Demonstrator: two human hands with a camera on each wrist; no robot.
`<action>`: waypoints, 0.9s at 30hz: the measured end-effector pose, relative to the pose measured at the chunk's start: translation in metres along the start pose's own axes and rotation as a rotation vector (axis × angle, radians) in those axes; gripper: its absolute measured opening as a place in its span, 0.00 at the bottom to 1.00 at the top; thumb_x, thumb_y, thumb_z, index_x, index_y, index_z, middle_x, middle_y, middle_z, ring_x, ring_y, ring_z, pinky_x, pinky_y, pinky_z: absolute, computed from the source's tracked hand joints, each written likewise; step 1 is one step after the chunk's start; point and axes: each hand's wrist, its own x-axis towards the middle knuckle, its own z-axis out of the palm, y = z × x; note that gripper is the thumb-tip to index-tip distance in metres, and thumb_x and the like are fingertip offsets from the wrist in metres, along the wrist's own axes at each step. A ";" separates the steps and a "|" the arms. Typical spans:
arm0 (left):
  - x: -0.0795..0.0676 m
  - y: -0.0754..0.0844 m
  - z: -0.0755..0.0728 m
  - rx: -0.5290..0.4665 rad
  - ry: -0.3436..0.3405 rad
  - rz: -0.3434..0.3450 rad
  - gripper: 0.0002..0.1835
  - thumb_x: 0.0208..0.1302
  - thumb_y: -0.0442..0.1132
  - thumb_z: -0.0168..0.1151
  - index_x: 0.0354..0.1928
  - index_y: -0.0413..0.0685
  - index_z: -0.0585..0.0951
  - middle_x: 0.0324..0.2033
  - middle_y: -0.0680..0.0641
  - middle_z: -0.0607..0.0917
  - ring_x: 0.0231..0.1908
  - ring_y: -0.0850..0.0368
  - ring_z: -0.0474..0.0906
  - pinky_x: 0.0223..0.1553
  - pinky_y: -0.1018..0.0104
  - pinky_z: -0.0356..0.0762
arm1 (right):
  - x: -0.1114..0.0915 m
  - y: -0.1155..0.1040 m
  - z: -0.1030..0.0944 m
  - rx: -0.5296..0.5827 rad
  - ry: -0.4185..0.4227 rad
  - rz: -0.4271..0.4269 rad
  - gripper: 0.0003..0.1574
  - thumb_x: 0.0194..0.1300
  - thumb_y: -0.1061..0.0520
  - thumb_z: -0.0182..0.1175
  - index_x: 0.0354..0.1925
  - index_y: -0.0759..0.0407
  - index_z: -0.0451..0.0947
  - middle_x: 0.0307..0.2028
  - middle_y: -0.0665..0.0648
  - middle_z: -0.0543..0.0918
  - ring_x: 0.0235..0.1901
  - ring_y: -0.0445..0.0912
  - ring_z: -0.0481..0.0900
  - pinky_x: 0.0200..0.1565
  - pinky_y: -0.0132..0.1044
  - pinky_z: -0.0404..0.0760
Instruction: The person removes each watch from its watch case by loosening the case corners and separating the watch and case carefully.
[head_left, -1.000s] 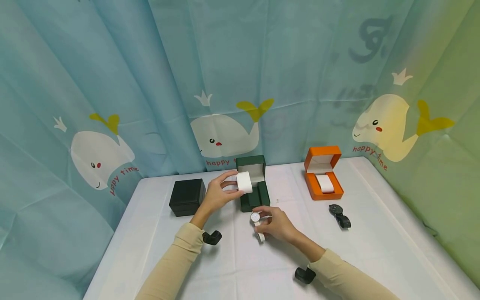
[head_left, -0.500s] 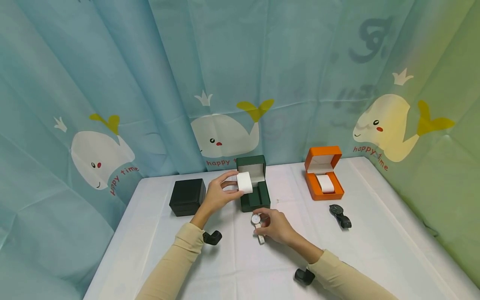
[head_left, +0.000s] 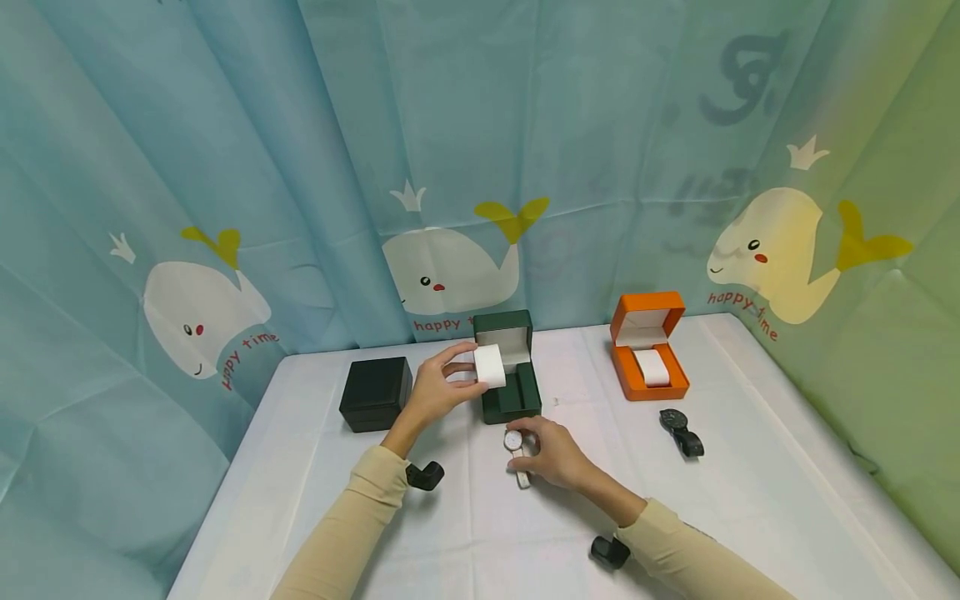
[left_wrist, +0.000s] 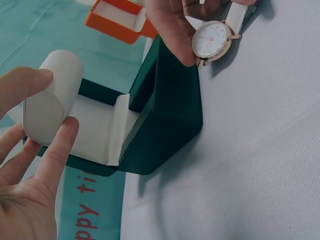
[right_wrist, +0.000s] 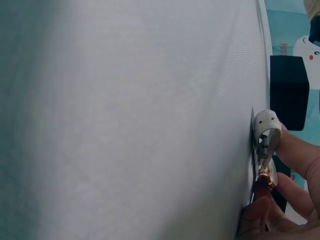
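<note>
My left hand [head_left: 435, 387] pinches a white watch cushion [head_left: 490, 366] between thumb and fingers, in front of the raised lid of a green watch box [head_left: 502, 321]. In the left wrist view the cushion [left_wrist: 52, 100] shows its rounded side and one flat end. Just in front of the green box, my right hand [head_left: 557, 454] holds a wristwatch [head_left: 513, 440] with a white dial and pale strap, low over the table. Its gold-toned case [left_wrist: 212, 41] faces up between the fingers. The right wrist view shows the thumb against the curved strap [right_wrist: 267, 122].
A closed black box [head_left: 377, 392] stands to the left. On the right, an orange watch box [head_left: 630, 390] stands with its lid up and a white cushion [head_left: 652, 367] inside. A black wristwatch [head_left: 681, 432] lies in front of it. A curtain [head_left: 600, 125] hangs behind the table.
My right hand and the pale-strapped watch have shifted slightly toward me, and the strap end now shows more. The left hand keeps the cushion in the same place.
</note>
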 end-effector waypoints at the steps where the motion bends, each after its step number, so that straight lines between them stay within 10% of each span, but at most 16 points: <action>1: 0.000 0.000 0.000 -0.001 -0.002 -0.001 0.36 0.55 0.24 0.76 0.67 0.39 0.76 0.63 0.35 0.76 0.56 0.37 0.82 0.50 0.57 0.84 | 0.000 0.000 0.000 -0.004 -0.002 -0.001 0.32 0.51 0.59 0.81 0.55 0.61 0.83 0.47 0.56 0.83 0.35 0.46 0.72 0.34 0.34 0.71; 27: -0.007 0.022 0.004 -0.030 -0.018 -0.023 0.36 0.56 0.20 0.72 0.68 0.30 0.72 0.62 0.30 0.75 0.58 0.30 0.79 0.50 0.57 0.84 | 0.004 0.006 -0.008 -0.013 -0.058 -0.014 0.33 0.52 0.55 0.82 0.54 0.64 0.83 0.42 0.58 0.77 0.33 0.45 0.70 0.32 0.33 0.70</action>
